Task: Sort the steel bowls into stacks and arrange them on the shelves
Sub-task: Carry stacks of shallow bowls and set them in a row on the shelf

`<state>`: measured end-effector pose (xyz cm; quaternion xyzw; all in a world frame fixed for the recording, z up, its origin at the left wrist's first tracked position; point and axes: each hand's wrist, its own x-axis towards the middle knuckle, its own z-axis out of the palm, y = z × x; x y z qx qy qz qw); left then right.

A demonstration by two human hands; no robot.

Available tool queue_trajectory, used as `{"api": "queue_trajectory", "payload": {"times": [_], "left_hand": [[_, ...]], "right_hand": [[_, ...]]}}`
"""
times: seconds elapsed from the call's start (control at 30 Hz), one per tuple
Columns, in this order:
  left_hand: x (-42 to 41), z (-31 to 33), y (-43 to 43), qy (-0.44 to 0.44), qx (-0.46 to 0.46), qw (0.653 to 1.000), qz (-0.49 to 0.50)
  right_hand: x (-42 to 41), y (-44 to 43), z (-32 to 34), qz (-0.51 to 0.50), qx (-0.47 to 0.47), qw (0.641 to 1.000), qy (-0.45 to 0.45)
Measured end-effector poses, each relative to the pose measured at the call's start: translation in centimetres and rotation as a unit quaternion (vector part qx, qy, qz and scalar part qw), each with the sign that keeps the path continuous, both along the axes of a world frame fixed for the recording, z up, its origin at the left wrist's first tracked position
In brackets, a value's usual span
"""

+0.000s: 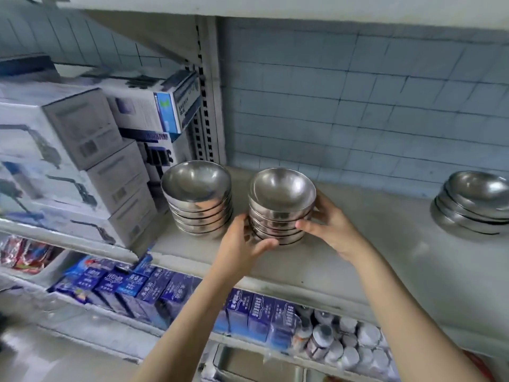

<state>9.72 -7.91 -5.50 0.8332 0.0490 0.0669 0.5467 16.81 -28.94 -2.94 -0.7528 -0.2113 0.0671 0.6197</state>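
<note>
Clasps stack of steel bowls (281, 213) on the shelf (371, 257) between left hand (242, 244) and right hand (330, 224); risks, if slid sideways, clipping neighbouring stack (197, 205) just beyond left hand and tipping both.

Stock in view, left to right:
- White cardboard boxes (68, 150), stacked several high at left, printed with dark appliance pictures; lettering blurred.
- White box with blue end panel (165, 106), lying on top of the rear stack.
- Dark box (159, 155) beneath it, upright.
- Perforated metal upright (205, 106), just beside the boxes.
- Pale blue-grey tiled wall (358, 106) behind.
- Red packets (19, 257), lower left.
- Blue cartons (154, 288), in rows on the level below.
- Small lidded jars (344, 343), clustered right of the cartons.
</note>
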Motion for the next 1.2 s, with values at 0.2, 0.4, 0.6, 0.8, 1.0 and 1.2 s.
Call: {"api": "queue_trajectory", "payload": {"times": [0.2, 0.4, 0.6, 0.8, 1.0, 1.2], "left_hand": [[0.3, 0.4, 1.0, -0.014, 0.057, 0.998, -0.011], [0.9, -0.2, 1.6, 0.011, 0.037, 0.997, -0.068], [1.8, -0.3, 1.9, 0.016, 0.001, 0.996, -0.087], [0.8, 2.5, 0.0, -0.071, 0.026, 0.987, -0.143], [0.0, 4.5, -7.0, -0.087, -0.032, 0.971, -0.221], [-2.5, 5.5, -18.7, -0.087, -0.054, 0.948, -0.300]], "right_hand": [[-0.8, 0.7, 0.3, -0.043, -0.021, 0.999, -0.002], [-0.9, 0.8, 1.3, -0.030, -0.024, 0.999, 0.023], [-1.8, 1.1, 1.4, -0.043, 0.016, 0.998, 0.043], [-4.3, -1.4, 3.0, -0.091, 0.072, 0.993, 0.033], [-8.0, -8.6, 5.6, -0.161, 0.078, 0.984, 0.004], [-14.5, -19.8, 7.7, -0.231, 0.078, 0.970, -0.019]]}}
